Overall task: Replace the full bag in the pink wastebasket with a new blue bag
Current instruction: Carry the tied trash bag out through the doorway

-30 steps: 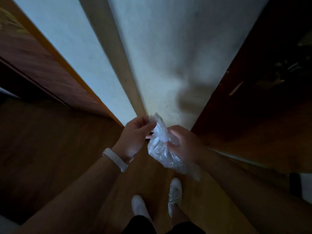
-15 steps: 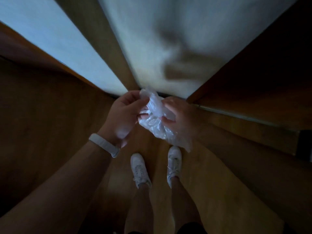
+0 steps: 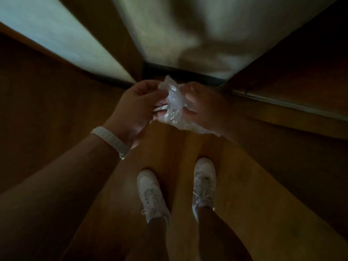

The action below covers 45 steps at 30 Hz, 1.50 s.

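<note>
A crumpled, pale bluish translucent plastic bag (image 3: 174, 104) hangs between both hands at chest height over the floor. My left hand (image 3: 134, 108), with a white band on its wrist, pinches the bag's left side with its fingertips. My right hand (image 3: 204, 106) grips the bag's right side, and the rest of the bag trails under that palm. The pink wastebasket is out of sight.
My two white sneakers (image 3: 151, 194) stand on a wooden floor (image 3: 188, 147). A pale wall (image 3: 188, 31) with a dark baseboard is straight ahead. Dark wooden panels stand at the left (image 3: 47, 87) and right (image 3: 301, 76). The scene is dim and blurred.
The view has tipped downward, so the feet and floor fill more of it. Both hands have kept hold of the bag and worked it closer together.
</note>
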Each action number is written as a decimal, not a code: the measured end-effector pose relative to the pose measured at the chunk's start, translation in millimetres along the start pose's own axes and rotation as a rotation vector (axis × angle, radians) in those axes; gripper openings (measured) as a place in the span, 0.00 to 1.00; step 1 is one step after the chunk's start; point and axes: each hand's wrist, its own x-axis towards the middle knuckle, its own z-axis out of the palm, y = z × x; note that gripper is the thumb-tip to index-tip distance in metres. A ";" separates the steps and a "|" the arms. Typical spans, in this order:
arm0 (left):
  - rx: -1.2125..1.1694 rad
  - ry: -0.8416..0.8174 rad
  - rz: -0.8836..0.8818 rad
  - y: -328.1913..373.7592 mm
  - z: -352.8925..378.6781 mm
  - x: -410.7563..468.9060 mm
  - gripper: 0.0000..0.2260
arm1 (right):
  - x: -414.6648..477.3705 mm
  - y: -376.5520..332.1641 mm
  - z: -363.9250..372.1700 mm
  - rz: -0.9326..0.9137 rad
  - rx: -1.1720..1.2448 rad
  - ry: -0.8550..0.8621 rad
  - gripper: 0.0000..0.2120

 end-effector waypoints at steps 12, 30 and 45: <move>0.249 0.153 -0.043 -43.9 20.8 92.1 0.07 | -2.3 62.6 20.1 0.112 -0.106 -0.333 0.24; 1.264 -0.088 0.538 137.6 42.5 -108.4 0.22 | -60.3 -77.5 -242.3 0.310 -0.084 -0.057 0.23; 1.519 -0.396 1.015 256.9 110.4 -349.6 0.26 | -232.0 -307.5 -453.1 0.736 -0.160 0.156 0.25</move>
